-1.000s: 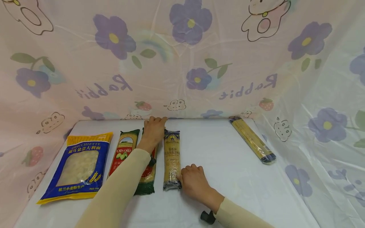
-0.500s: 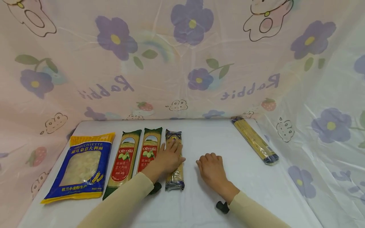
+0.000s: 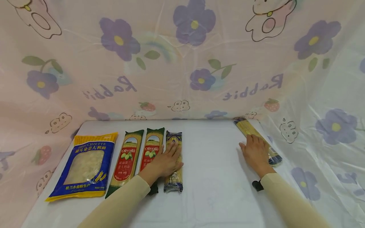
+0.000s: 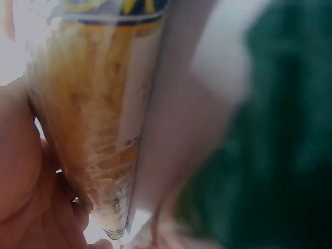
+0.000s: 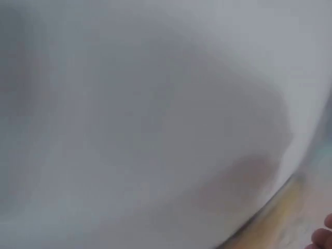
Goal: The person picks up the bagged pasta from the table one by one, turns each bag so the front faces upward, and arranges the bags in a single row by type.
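Note:
My left hand (image 3: 166,161) lies with spread fingers over a pack of spaghetti (image 3: 173,180) with dark blue ends. In the left wrist view, the clear wrapper of that spaghetti pack (image 4: 98,98) shows beside the palm. My right hand (image 3: 254,155) is over the middle of another spaghetti pack (image 3: 246,126), which lies slanted at the right; whether it touches the pack is unclear. A corner of that slanted pack (image 5: 275,218) and a few fingertips (image 5: 322,237) appear in the right wrist view. Left of my left hand is a red-labelled Olivoilà spaghetti pack (image 3: 151,148), partly covered by the hand.
A second Olivoilà pack (image 3: 126,158) lies further left, beside a large blue and yellow orecchiette bag (image 3: 84,167). All rest on a white table (image 3: 211,177). Printed fabric (image 3: 159,72) rises along the back and sides.
My left hand has come down from the top of the second Olivoilà pack onto the middle spaghetti pack. The right hand has left that pack's lower end and moved right to the slanted one.

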Motion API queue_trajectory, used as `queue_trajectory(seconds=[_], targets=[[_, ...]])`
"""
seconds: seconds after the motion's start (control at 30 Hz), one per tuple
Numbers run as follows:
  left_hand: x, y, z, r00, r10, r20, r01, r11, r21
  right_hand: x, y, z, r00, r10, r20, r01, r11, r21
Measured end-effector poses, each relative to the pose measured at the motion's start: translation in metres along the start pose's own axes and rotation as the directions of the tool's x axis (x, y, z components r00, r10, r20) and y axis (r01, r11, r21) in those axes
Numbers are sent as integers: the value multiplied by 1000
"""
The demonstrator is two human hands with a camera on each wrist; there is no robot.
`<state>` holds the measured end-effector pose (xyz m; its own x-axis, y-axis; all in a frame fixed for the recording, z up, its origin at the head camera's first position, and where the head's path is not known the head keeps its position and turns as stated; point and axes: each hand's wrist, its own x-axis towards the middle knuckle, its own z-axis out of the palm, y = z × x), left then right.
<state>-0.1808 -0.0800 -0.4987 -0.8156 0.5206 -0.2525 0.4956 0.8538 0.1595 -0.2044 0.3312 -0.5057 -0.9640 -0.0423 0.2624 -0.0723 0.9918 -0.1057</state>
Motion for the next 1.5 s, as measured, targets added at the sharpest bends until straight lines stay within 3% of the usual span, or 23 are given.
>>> queue_trajectory(seconds=[0.1, 0.23, 0.33, 0.47, 0.87, 0.97, 1.3, 1.5], targets=[[-2, -1, 0, 1000, 1, -5, -1, 1000, -24, 2, 30, -1, 994, 59, 91, -60, 998, 11], [-2, -1, 1, 1000, 4, -1, -4, 999, -36, 0, 62, 3, 966, 124, 228, -137, 990, 41], [-3, -1, 1, 1000, 6, 3, -6, 999, -42, -4, 74, 8, 948, 144, 282, -167, 984, 59], [-4, -2, 1, 1000, 4, -1, -4, 999, -39, -6, 72, 13, 933, 145, 330, -183, 979, 87], [-5, 0, -1, 1000, 11, -13, -11, 999, -48, -19, -1, 3, 896, 178, 407, -237, 966, 100], [-5, 0, 0, 1000, 9, -16, -9, 999, -36, -25, -18, 6, 904, 164, 395, -220, 970, 102], [-3, 2, 0, 1000, 8, -11, -9, 999, -50, -55, -81, 11, 965, 76, 249, -105, 989, 102], [-5, -2, 1, 1000, 10, -16, -11, 998, -63, -77, -130, 15, 982, 3, 188, -30, 989, 142]])
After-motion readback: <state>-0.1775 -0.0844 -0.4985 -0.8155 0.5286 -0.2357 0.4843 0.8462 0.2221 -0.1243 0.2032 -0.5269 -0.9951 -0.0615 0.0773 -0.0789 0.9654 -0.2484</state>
